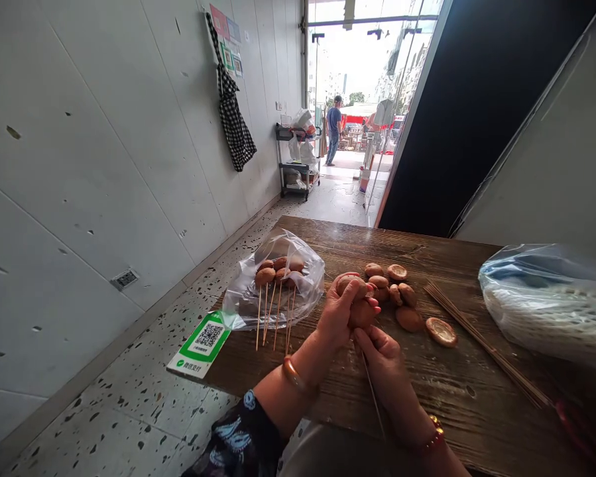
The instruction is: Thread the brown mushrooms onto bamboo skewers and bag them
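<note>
Brown mushrooms (pixel 362 314) | left hand (pixel 336 310): grip wrapped round | right hand (pixel 386 356): pinching skewer (pixel 374 397)

A green-and-white payment card (pixel 217 352) at the table's (pixel 322 397) left edge bears a black QR code (pixel 208 334) and, beside a green check-mark logo (pixel 179 363), the characters "微信支付"; the line under the code is too small to read. Codes on the green-framed wall signs (pixel 227 57) are likewise illegible.
</note>
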`<action>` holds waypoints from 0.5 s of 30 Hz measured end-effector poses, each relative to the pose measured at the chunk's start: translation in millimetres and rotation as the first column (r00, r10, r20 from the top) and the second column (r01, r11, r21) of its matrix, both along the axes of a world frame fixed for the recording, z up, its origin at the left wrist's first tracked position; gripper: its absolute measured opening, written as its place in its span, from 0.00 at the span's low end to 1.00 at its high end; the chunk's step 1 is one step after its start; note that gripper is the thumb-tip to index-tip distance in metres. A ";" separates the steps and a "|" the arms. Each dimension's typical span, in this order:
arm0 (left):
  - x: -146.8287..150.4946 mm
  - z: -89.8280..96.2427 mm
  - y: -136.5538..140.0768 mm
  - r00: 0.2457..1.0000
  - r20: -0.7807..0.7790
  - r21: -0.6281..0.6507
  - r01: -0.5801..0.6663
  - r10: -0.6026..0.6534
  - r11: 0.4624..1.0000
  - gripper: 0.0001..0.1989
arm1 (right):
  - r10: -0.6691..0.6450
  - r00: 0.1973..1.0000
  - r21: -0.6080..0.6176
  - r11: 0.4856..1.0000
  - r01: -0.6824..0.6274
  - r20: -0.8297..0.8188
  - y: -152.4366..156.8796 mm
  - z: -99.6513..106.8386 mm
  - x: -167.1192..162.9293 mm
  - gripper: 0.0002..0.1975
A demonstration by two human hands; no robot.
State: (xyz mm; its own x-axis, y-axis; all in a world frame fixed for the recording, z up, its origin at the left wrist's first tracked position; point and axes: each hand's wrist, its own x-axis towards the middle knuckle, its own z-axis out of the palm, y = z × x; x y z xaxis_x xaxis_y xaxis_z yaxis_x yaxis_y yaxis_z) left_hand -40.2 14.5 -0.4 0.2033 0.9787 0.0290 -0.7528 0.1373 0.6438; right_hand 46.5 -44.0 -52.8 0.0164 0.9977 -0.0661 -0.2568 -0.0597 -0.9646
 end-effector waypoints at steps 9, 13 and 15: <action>0.2 2.0 1.8 0.996 -0.004 -0.049 -0.085 0.085 0.995 0.21 | 0.066 0.995 0.031 0.997 -0.063 -0.072 -1.1 -2.0 -2.3 0.17; -0.2 2.7 2.3 0.996 -0.011 -0.040 -0.087 0.087 0.995 0.20 | 0.084 0.991 0.034 0.996 -0.081 -0.107 -1.5 0.6 -2.9 0.17; -0.6 3.1 2.4 0.996 -0.014 -0.042 -0.087 0.087 0.995 0.19 | 0.100 0.985 0.033 0.995 -0.097 -0.137 -0.7 -0.3 -2.4 0.17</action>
State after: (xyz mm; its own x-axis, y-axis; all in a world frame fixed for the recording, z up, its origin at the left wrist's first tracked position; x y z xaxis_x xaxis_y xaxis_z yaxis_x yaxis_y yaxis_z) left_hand -40.8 16.9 2.7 0.1174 0.9930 -0.0147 -0.7554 0.0990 0.6478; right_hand 44.1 -44.8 -53.1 -0.0896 0.9954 -0.0346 -0.3818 -0.0664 -0.9219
